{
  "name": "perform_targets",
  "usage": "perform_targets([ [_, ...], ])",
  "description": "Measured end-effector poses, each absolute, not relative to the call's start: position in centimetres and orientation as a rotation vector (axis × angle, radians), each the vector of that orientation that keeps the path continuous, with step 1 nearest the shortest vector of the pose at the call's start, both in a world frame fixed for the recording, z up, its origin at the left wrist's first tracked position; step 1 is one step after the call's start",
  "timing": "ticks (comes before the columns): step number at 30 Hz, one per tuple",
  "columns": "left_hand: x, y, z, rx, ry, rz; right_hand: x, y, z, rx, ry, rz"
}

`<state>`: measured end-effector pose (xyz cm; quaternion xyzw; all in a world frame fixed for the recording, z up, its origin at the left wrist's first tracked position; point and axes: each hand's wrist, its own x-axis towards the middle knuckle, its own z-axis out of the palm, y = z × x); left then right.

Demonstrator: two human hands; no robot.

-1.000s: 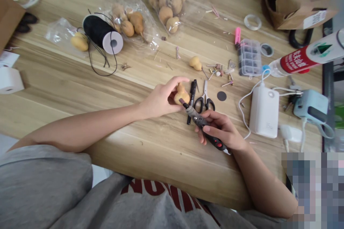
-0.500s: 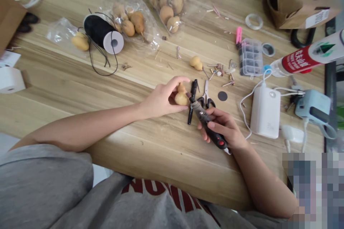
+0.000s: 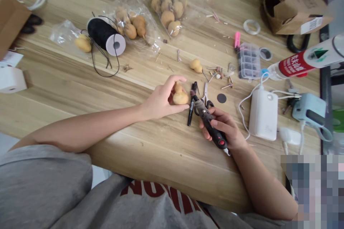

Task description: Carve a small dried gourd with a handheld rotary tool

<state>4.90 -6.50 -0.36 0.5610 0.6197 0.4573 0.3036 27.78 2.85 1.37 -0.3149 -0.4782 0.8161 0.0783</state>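
A small tan gourd is held between the thumb and fingers of my left hand, its narrow end pointing away from me. My right hand is wrapped round a black and grey rotary tool with a red button. The brownish bit at the tool's tip stands a little to the right of the gourd, apart from it. A black marker lies on the table between the gourd and the tool. Scissors with black handles lie partly hidden behind the tool.
Beyond my hands lie another small gourd, scattered tool bits and a black disc. A black thread spool and bags of gourds are farther off. A power bank, organiser box and bottle stand right.
The rotary tool's tip has drawn away from the gourd to the right, leaving a gap. The gourd has turned slightly in my left hand. The whole view has shifted a little.
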Motion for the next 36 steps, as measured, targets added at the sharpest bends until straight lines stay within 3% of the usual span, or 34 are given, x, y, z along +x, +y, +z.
perform_targets([
  [36,4.88,-6.16,-1.2,1.416,1.456,1.295,27.56,2.66,1.37,-0.838,-1.484,2.467],
])
